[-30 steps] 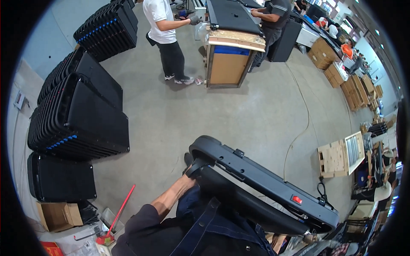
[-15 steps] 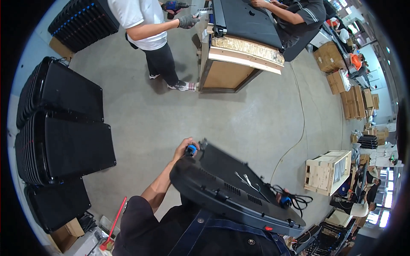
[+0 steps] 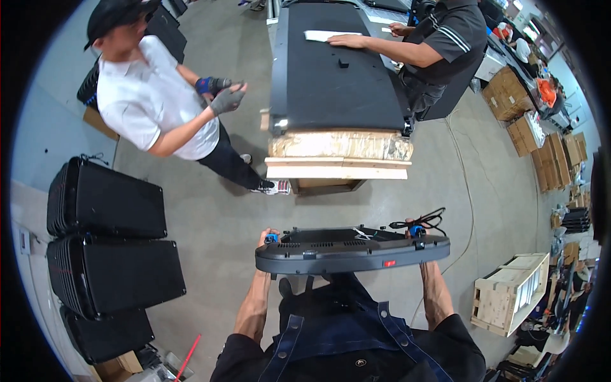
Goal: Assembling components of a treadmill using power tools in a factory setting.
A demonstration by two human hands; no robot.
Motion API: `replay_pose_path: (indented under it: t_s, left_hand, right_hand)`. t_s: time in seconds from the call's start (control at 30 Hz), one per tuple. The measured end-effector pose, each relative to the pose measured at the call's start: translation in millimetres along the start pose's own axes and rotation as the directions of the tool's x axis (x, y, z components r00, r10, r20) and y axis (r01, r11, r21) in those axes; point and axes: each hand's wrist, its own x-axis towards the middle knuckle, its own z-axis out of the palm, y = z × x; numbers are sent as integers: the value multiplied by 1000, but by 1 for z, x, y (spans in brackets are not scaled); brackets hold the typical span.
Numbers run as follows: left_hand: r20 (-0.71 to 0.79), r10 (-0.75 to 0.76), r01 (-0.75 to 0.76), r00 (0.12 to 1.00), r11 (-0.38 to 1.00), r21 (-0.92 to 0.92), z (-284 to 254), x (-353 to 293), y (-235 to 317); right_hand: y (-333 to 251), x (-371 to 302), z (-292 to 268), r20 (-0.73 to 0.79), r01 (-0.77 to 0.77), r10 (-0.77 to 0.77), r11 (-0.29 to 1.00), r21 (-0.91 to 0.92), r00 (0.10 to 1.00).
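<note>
In front of my body I carry a black walking pad (image 3: 350, 256), its rounded, vented end facing me. A red switch (image 3: 389, 263) sits on its near edge, and loose white connectors (image 3: 363, 234) lie on its top. My left hand (image 3: 265, 234) is closed around its left side, by a blue fitting (image 3: 272, 239). On the right side, my right hand (image 3: 409, 227) grips the other edge beside a second blue fitting (image 3: 417, 231) and a coiled black cord (image 3: 429, 221). The walking pad partly hides the fingers of both hands.
Ahead stands a wooden bench (image 3: 337, 167) bearing another black walking pad (image 3: 340, 89). A gloved person (image 3: 159, 102) holds a drill at its left; another (image 3: 439, 57) works at its right. Stacked black walking pads (image 3: 118, 270) line the left. A wooden crate (image 3: 506, 296) stands right.
The walking pad has swung from slanted to level across my front. I have come closer to the bench and turned. The person in white has turned, and the other person's hand rests on a white strip.
</note>
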Motion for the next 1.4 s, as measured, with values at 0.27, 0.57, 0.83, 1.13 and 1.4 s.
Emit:
replay_pose_path:
  t_s: [0.27,0.57,0.83,1.13,1.4]
  left_hand:
    - [-7,361,-357,933,924,135,31,100,0]
    - [-21,227,-205,974,912,355,30,135,63]
    - [-218,-670,597,710,408,691,-105,89,-66]
    - [46,-882,-622,470,-293,727,-123,-163,-212]
    - [-104,-790,-398,604,-411,820,-108,-210,-318]
  right_hand:
    - [-40,93,-37,-496,62,-363,850,-522,789]
    - [101,-116,10,-620,-497,42,641,-584,783]
    - [416,-475,69,-939,-160,308,930,332,-156]
    - [714,-585,179,-990,-94,92,990,102,-106]
    - [824,-750,248,-927,288,335,916,279,-166]
